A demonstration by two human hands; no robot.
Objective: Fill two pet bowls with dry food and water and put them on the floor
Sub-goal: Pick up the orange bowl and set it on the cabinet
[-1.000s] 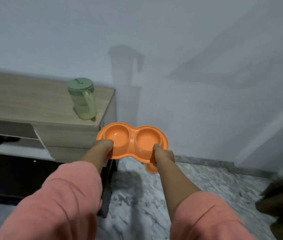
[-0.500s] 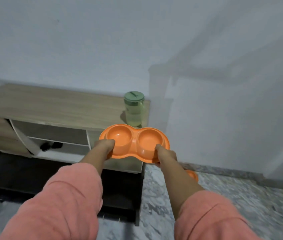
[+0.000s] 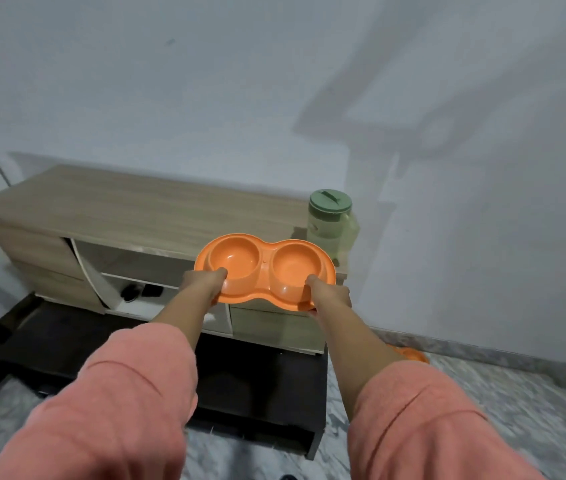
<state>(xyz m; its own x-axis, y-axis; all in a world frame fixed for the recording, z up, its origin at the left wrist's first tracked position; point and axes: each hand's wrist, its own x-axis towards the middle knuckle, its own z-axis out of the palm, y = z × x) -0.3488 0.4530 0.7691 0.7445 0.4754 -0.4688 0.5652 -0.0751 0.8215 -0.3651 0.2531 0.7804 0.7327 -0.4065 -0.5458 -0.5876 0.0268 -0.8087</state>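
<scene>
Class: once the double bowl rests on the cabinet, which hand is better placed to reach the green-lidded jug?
Probably the right hand: it grips the orange double bowl at its right end, just below the jug. The left hand grips the far end.

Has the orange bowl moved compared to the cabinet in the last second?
Yes. The bowl, held by both hands, was past the cabinet's right end; now it is over it, left of the jug.

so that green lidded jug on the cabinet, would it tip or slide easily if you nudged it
Probably tips fairly easily: the jug is tall for its base and stands at the right end of the cabinet top, so a push could send it off. Its clear body looks like smooth plastic, so it may slide on the wood first. How full it is, and so how heavy, is hard to tell.
</scene>
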